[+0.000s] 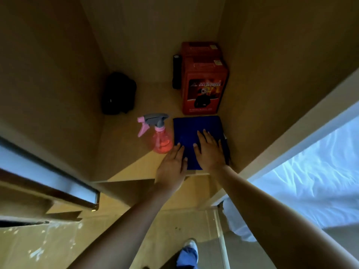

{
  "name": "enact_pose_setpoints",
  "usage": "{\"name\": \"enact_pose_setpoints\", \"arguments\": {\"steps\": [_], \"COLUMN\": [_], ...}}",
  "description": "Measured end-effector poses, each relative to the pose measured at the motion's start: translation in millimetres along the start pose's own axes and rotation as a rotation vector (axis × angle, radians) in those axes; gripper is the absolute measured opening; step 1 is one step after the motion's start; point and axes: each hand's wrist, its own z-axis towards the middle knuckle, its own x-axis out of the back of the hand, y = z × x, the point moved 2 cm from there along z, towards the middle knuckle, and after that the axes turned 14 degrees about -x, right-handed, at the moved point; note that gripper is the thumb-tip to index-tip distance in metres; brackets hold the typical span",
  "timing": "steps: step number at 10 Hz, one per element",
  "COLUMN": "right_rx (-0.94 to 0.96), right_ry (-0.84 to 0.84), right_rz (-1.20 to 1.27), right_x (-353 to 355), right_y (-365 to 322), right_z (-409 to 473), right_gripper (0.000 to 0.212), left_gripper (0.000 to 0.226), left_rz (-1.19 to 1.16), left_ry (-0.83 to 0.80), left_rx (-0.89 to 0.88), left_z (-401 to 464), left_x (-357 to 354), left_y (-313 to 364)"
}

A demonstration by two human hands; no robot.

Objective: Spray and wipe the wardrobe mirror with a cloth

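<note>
Head view, looking down into an open wardrobe compartment. The right hand (209, 150) lies palm down on a folded blue cloth (194, 131), fingers straight and slightly spread; its grip is flat and open, pressing on the fabric rather than closing round it. The left hand (172, 167) lies beside it, palm down over the cloth's near left corner, fingers extended, with the fingertips on the fabric and the heel of the hand over the front edge of the wooden shelf (124, 162); its grip is likewise open and encloses nothing. Both bare forearms reach in from the lower edge of the view.

The cloth lies flat at the right front of the shelf, close to the right side wall. Just to its left stands a translucent pink spray bottle (160, 136) with a grey head and pink trigger, upright, nozzle pointing left; it is just beside the left hand, and contact cannot be determined. Behind the cloth stands a red box (204, 88) with printed artwork, with a second red box behind it. A slim black cylindrical object (176, 71) stands against the boxes' left side. A black bundle (119, 94) sits in the rear left corner. White bedding (310, 181) shows at the right; a shoe (191, 245) and blue trouser leg appear below.
</note>
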Motion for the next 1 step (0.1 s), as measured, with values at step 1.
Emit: {"name": "enact_pose_setpoints", "arguments": {"steps": [1], "right_rx": [-0.039], "right_ry": [-0.051], "right_rz": [0.059], "right_x": [2.0], "right_y": [-22.5], "right_z": [-35.4], "right_gripper": [0.055], "left_gripper": [0.045], "left_rz": [-0.072], "left_ry": [0.055], "left_rx": [-0.016], "left_z": [-41.4], "left_x": [35.3], "left_y": [0.3]}}
